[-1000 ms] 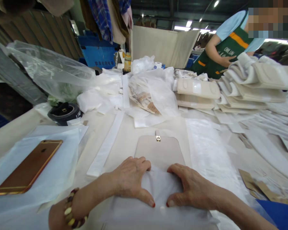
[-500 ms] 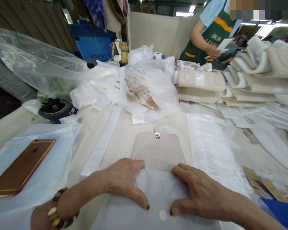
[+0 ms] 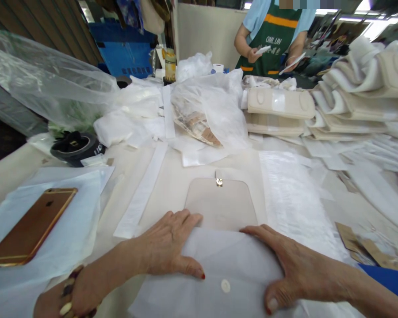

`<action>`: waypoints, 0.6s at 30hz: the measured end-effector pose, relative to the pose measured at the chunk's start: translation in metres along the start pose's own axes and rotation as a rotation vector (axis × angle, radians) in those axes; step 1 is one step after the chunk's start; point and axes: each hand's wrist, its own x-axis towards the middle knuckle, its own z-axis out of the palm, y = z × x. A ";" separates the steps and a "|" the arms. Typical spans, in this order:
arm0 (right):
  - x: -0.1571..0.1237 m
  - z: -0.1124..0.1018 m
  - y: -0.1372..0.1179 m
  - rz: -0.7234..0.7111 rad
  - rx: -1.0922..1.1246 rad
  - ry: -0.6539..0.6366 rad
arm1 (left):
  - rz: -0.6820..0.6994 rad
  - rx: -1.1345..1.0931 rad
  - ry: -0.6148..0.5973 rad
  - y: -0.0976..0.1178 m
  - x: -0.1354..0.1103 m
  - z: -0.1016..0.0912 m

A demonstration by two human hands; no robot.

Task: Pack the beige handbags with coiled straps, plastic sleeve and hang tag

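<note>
Two grips lie flat on a soft white fabric pouch [image 3: 219, 260]. The left grip [image 3: 167, 249] has its fingers spread over the upper left edge, and the right grip [image 3: 293, 269] is splayed along the right side; neither clasps anything. Between the thumbs sits a round white snap button [image 3: 225, 285]. Just beyond the fingertips lies a smooth beige leather panel [image 3: 220, 205] with rounded corners, its near part covered by the pouch and a small gold clasp [image 3: 219, 182] at its far edge. Well left of the left grip, a glossy rose-gold phone [image 3: 29, 232] rests on thin white sheeting [image 3: 76, 207]. Far past the right grip, stacked cream padded pieces [image 3: 280, 104] crowd the table [image 3: 172, 185]. A person in a green apron [image 3: 273, 39] stands behind.
</note>
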 end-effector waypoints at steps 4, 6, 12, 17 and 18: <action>-0.008 0.005 0.002 -0.026 -0.087 0.014 | 0.248 0.071 0.008 0.008 -0.006 -0.003; -0.012 0.002 0.001 -0.041 -0.164 0.011 | 0.396 0.050 -0.076 0.017 -0.010 -0.006; 0.013 -0.042 -0.015 -0.084 -0.319 0.156 | 0.413 -0.009 -0.168 0.033 -0.022 -0.007; 0.099 -0.056 -0.032 -0.016 -0.428 0.564 | 0.415 -0.067 -0.157 0.027 -0.025 -0.001; 0.115 -0.055 -0.034 0.005 -0.442 0.565 | 0.416 -0.078 -0.153 0.026 -0.025 0.000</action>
